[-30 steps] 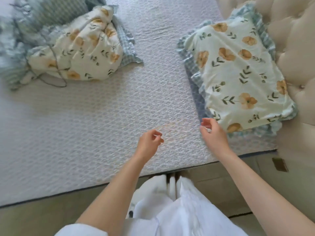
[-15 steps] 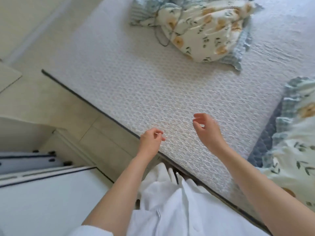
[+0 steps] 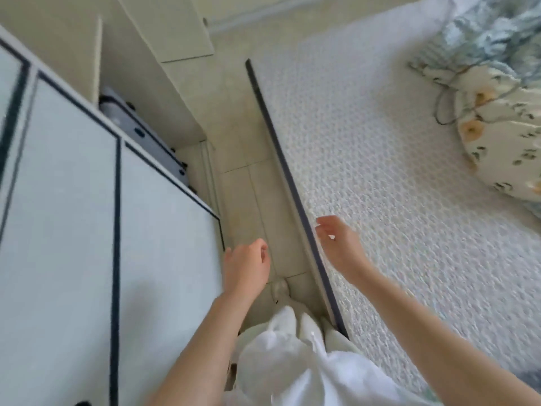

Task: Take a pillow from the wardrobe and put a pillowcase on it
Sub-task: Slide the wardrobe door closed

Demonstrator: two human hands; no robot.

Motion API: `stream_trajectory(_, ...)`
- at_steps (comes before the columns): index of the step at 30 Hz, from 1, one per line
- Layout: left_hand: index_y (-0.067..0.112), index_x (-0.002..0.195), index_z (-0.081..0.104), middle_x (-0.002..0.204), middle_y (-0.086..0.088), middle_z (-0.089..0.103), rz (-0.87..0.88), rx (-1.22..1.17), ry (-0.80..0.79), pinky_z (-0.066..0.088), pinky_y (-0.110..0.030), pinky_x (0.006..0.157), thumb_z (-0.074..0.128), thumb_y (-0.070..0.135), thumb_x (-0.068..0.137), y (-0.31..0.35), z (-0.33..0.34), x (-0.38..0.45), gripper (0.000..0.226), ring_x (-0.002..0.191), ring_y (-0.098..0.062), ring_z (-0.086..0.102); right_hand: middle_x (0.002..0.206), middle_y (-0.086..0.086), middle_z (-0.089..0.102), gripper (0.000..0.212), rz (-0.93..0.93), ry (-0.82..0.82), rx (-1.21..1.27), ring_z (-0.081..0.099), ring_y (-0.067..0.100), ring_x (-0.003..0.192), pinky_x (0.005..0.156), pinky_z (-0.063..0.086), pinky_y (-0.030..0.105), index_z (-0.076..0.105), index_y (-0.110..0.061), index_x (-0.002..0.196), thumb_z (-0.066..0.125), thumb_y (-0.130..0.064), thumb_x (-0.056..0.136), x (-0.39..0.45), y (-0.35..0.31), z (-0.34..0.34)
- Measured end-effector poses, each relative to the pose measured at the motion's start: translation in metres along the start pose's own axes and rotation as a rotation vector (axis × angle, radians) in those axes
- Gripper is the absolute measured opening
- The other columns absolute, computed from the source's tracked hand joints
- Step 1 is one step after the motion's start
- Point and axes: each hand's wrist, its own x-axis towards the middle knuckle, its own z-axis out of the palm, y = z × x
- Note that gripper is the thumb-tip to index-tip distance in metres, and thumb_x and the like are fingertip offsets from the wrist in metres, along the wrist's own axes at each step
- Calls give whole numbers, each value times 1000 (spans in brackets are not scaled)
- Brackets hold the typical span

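Note:
The wardrobe [image 3: 67,230] fills the left side, its pale panels edged with dark lines. Past its far end a gap shows a grey case [image 3: 140,136]; no pillow is visible inside. A crumpled floral pillowcase [image 3: 497,127] with blue checked trim lies on the bed at the upper right. My left hand [image 3: 244,271] hangs over the floor strip beside the wardrobe, fingers loosely curled, holding nothing. My right hand [image 3: 339,247] hovers over the bed's near edge, fingers apart and empty.
A white textured mattress [image 3: 380,171] with a dark edge strip covers the right half. A narrow strip of beige tiled floor [image 3: 246,186] runs between bed and wardrobe. My white clothing and feet show at the bottom centre.
The view has swung left from the bed toward the wardrobe. The covered floral pillow has left the frame. Both hands stay empty and now sit over the gap and the bed edge.

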Motion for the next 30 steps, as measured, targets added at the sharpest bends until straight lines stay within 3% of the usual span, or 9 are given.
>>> stream_trajectory(2, 20, 112, 64, 97, 1, 71, -43, 100, 44, 34, -45, 109, 47, 21, 96, -23, -18, -3, 23, 101, -23, 61, 100, 2, 65, 25, -27, -83, -7, 64, 24, 95, 80, 52, 36, 60, -17, 118, 46, -21, 98, 10, -24, 28)
stream_trajectory(6, 18, 120, 63, 111, 2, 70, -84, 159, 204, 24, -45, 118, 51, 21, 95, -63, -61, -5, 27, 114, -19, 58, 112, 2, 64, 29, -104, -211, -11, 57, 8, 83, 63, 42, 12, 58, -17, 124, 47, -23, 99, 33, -77, 86)
stream_trajectory(10, 6, 110, 68, 100, -8, 72, -53, 205, 388, 38, -48, 111, 64, 7, 86, -93, -113, 4, 24, 106, -29, 65, 118, 0, 63, 30, -223, -314, 20, 55, 12, 100, 76, 40, 17, 57, -16, 126, 45, -23, 99, 54, -143, 137)
stream_trajectory(14, 3, 102, 69, 97, -8, 71, 9, 262, 584, 37, -48, 111, 67, -1, 80, -117, -151, 13, 22, 116, -32, 62, 112, -6, 60, 31, -293, -394, 72, 54, 7, 96, 66, 35, 6, 56, -19, 126, 42, -25, 99, 72, -205, 180)
stream_trajectory(17, 4, 99, 69, 98, -7, 71, 54, 292, 690, 33, -50, 114, 61, -3, 82, -132, -165, 22, 20, 122, -31, 59, 113, -7, 60, 31, -329, -451, 149, 56, 6, 93, 64, 37, 9, 56, -20, 125, 40, -28, 100, 79, -250, 205)
stream_trajectory(21, 5, 99, 72, 111, -7, 71, -44, 425, 685, 20, -57, 117, 62, -2, 79, -151, -171, 30, 23, 131, -31, 53, 85, -11, 52, 21, -390, -525, 240, 48, 5, 69, 63, 36, 21, 50, -25, 92, 34, -36, 99, 81, -302, 232)
stream_trajectory(23, 7, 98, 72, 115, -7, 71, -63, 513, 660, 20, -60, 116, 59, 0, 81, -160, -172, 33, 22, 132, -31, 51, 102, -2, 51, 26, -398, -615, 273, 48, 12, 89, 83, 38, 28, 46, -22, 99, 30, -43, 99, 85, -322, 244)
stream_trajectory(26, 7, 96, 74, 118, -8, 71, -40, 591, 628, 23, -62, 114, 56, 3, 85, -173, -169, 36, 22, 131, -33, 52, 155, 2, 29, 63, -359, -719, 259, 29, 18, 140, 111, 20, 34, 26, -20, 148, 24, -57, 97, 96, -348, 256)
stream_trajectory(30, 3, 125, 65, 146, -17, 50, -242, 671, 479, 6, -53, 120, 69, 6, 76, -173, -167, 43, 49, 141, -34, 38, 163, -1, 5, 75, -306, -823, 262, 10, 19, 148, 115, 12, 38, -2, -24, 154, 21, -64, 95, 117, -374, 265)
